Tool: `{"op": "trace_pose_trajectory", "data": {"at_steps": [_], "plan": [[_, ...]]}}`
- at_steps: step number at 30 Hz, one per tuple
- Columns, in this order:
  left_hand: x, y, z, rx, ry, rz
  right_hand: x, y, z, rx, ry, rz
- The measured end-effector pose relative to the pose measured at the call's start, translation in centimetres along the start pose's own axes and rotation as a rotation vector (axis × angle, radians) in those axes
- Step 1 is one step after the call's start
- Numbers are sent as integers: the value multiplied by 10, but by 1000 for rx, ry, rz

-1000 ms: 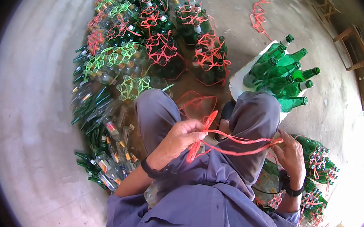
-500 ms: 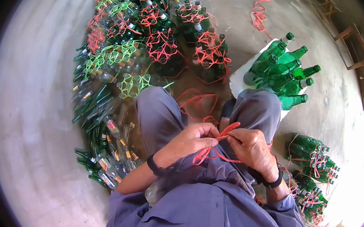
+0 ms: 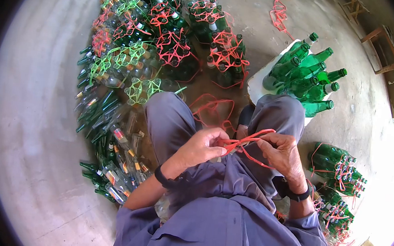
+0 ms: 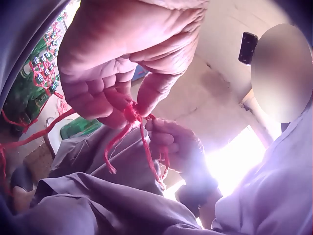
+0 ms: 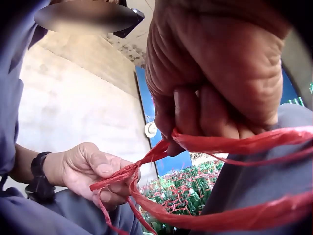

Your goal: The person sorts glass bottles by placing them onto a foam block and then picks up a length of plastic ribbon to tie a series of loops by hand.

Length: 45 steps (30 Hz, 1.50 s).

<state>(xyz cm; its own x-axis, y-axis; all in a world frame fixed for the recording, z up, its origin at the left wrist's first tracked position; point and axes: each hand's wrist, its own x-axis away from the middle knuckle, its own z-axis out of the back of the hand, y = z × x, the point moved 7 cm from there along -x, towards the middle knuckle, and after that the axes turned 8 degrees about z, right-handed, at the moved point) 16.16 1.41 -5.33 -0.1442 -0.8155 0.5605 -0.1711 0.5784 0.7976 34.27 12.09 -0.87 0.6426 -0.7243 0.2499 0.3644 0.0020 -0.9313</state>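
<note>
The left hand [image 3: 203, 147] pinches a red cord [image 5: 220, 143] between thumb and fingers, and the right hand [image 3: 281, 152] grips another part of it, so that the strands cross between the two above the person's lap [image 3: 215, 177]. A knot [image 4: 131, 113] seems to sit in the left hand's pinch, though overlapping strands make it hard to tell. Green bottles [image 3: 299, 75] stand just beyond the right knee [image 3: 281, 110].

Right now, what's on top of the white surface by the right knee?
Clustered green bottles sit on the white surface, necks up. The right knee covers part of it; what lies behind the knee or beneath the bottles is hidden.
</note>
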Motion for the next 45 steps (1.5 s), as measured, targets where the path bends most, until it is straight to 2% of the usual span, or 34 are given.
{"op": "trace_pose_trajectory", "data": {"at_steps": [1,4,7,10,17,19,28,33,35,37,38,41,45], "plan": [[-1,-3,4,54,9,4,2,6,3,-61,-5,-100],[-4,-12,12,136,39,-22,7,8,7,-92,-19,-142],[-7,-12,18,199,99,-95,10,-7,2,-103,-62,-33],[-7,-4,20,271,153,-151,12,4,0,-83,-83,32],[-3,-1,24,439,233,-150,11,4,3,-109,-51,-90],[-2,-2,26,441,222,-138,12,3,4,-152,55,-83],[-2,-5,24,409,248,-152,13,14,-5,-332,64,-67],[0,-7,24,353,284,-161,16,11,-4,-259,92,-66],[1,-3,24,347,295,-219,17,12,-4,-225,106,-91],[2,-7,26,365,299,-235,15,13,-2,-206,227,-58],[3,-8,28,381,304,-253,15,15,-3,-205,227,-58],[7,-3,26,302,297,-313,16,18,-1,-257,294,-40],[10,-3,17,293,269,-282,18,26,-3,-479,317,-74]]}}
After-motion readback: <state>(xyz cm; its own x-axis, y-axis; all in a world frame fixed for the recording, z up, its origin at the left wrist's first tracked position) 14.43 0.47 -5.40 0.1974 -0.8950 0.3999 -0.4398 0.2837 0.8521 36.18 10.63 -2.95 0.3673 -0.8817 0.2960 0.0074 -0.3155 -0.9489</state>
